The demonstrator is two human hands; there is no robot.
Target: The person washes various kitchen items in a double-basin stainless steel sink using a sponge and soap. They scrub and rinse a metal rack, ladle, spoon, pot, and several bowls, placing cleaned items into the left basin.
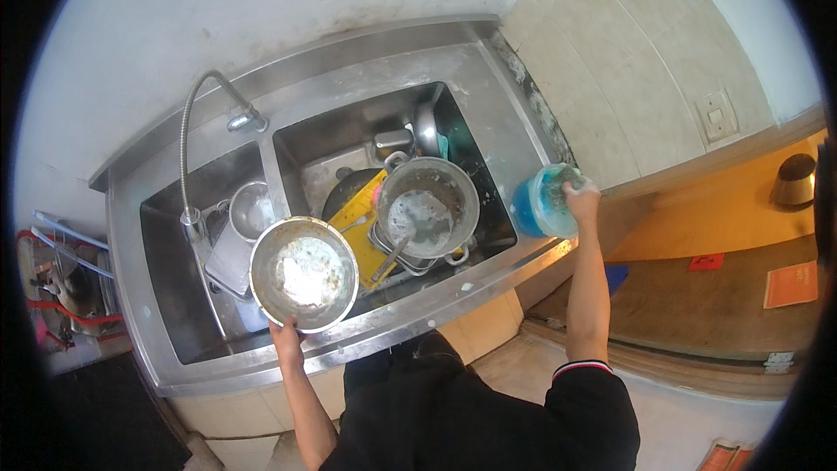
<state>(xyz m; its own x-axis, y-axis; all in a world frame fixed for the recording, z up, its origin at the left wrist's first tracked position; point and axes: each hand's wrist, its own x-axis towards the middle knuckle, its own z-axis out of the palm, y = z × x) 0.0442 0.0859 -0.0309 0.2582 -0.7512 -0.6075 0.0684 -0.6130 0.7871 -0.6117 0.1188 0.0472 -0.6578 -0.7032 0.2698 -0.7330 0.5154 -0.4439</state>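
My left hand (286,335) grips the near rim of a round metal bowl (305,275), tilted over the divider and front edge of a double stainless steel sink (392,95). At the right, my right hand (580,195) holds a greenish scouring pad (560,186) at the mouth of a blue plastic tub (531,209) on the steel counter. In the right basin, a metal pot (464,209) with sudsy water and a utensil leaning in it rests on other dishes. A yellow plastic item (358,204) and a dark round pan (346,186) lie beside it.
A flexible-hose faucet (185,157) arches over the left basin, which holds a small metal bowl (252,210) and a rectangular metal container (229,263). A red-edged dish rack (75,314) stands left. A tiled wall (588,59) with a switch (717,116) rises at the right.
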